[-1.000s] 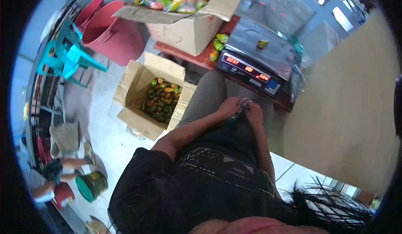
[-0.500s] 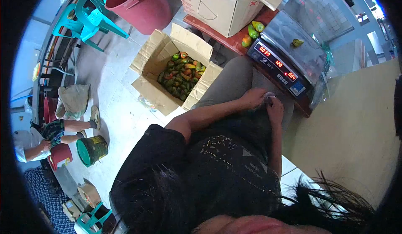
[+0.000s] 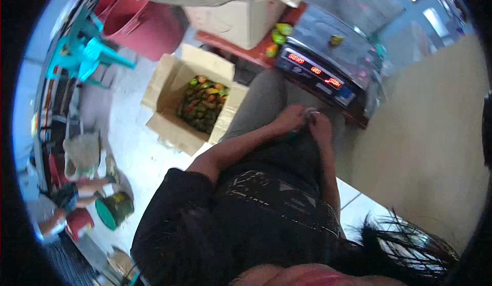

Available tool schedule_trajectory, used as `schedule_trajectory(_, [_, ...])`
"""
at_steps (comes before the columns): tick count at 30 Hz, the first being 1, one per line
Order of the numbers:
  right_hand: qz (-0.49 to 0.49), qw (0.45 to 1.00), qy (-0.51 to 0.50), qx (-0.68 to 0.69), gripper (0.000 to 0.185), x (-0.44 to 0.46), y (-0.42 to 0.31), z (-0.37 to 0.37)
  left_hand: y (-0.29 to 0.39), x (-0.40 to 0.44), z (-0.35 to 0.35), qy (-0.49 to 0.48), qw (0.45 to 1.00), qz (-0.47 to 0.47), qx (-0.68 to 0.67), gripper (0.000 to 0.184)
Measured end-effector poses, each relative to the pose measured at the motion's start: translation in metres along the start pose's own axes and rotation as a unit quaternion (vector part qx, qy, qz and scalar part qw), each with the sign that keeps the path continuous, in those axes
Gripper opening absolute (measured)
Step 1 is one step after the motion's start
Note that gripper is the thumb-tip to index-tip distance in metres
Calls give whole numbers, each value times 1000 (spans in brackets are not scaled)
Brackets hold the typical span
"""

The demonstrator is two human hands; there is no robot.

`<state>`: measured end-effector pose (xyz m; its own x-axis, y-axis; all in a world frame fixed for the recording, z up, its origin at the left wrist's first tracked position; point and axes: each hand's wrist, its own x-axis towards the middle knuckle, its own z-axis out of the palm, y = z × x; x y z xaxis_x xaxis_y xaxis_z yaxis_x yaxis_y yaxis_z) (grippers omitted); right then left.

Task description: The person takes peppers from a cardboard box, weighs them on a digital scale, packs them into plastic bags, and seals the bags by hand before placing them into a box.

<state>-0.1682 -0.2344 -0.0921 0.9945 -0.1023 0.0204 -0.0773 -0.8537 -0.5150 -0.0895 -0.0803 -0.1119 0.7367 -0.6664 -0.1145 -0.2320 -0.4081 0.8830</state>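
Note:
My left hand (image 3: 293, 118) and my right hand (image 3: 320, 127) meet above my lap, fingers closed. Between their fingertips is a small crumpled piece of clear plastic (image 3: 310, 112); its exact shape is blurred. Just beyond them stands a digital scale (image 3: 318, 73) with lit red digits. A single small greenish pepper (image 3: 335, 40) lies on its metal pan. Left of the scale, several green and orange peppers (image 3: 279, 36) rest on the reddish board. An open cardboard box (image 3: 159, 117) on the floor to my left contains many small green, orange and red peppers (image 3: 205, 101).
A larger carton (image 3: 230, 22) with plastic-packed produce stands on the reddish board (image 3: 225, 45). Red tubs (image 3: 148, 32) and a teal chair (image 3: 84, 55) are at the far left. Another person (image 3: 56, 209) sits near a green bucket (image 3: 114, 210). A beige panel (image 3: 415, 147) borders my right.
The view has shifted, so the surroundings sit further left and the picture is blurrier. Both hands stay together on the plastic piece; the pepper remains on the scale.

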Motion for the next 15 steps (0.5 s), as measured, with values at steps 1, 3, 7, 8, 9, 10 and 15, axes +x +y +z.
schedule_trajectory(1, [4, 1000, 19, -11, 26, -6, 6, -3, -1, 0, 2, -10, 1000, -8, -24, 29])
schedule_trajectory(3, [-14, 999, 44, -16, 24, -3, 7, 5, -3, 9, 13, 1, 999, 11, -32, 28])
schedule_trajectory(7, [54, 998, -15, 4, 25, 1, -7, -2, -6, -2, 1, 28, 999, 21, -4, 24])
schedule_trajectory(8, [46, 999, -1, -2, 25, -2, -6, -2, 6, 1, 0, 9, 1000, 15, -7, 24])
schedule_trajectory(9, [36, 999, 12, -5, 25, -3, -5, -4, 12, 5, 4, 5, 1000, 18, -2, 23])
schedule_trajectory(10, [36, 999, 15, 4, 26, -6, -5, -7, 14, 3, 4, 8, 1000, 11, 5, 23])
schedule_trajectory(15, [17, 999, 21, 32, 27, -1, -5, -3, 14, 2, -6, -23, 1000, 3, 15, 30])
